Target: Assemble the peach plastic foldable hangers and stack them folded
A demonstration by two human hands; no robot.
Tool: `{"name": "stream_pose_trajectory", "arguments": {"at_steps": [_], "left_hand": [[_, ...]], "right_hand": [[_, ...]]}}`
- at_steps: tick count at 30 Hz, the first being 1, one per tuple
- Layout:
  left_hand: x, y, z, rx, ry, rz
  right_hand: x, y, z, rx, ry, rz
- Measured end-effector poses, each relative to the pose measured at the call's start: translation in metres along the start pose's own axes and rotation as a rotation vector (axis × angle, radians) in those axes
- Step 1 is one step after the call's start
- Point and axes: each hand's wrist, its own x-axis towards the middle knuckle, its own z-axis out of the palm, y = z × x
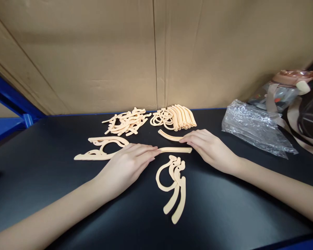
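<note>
My left hand has its fingers together, gripping the left end of a slim beige plastic hanger arm on the table. Farther right, my right hand is closed on the right end of a curved beige hanger arm, its fingertips low at the tabletop. Just in front of both hands lie loose hanger pieces, a hook and two arms, overlapping at their upper ends. Beyond my left hand rest folded hanger parts, partly hidden by it.
At the back of the black table are a jumbled pile of hanger pieces, several hooks and a neat row of arms. Clear plastic bags and a strapped bottle lie right. Cardboard stands behind.
</note>
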Motion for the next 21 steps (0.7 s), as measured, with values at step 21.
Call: {"name": "stream_pose_trajectory", "arguments": {"at_steps": [21], "left_hand": [[0.001, -0.002, 0.002, -0.047, 0.061, -0.152]], "right_hand": [[-0.0032, 0.005, 0.003, 0.104, -0.027, 0.008]]}}
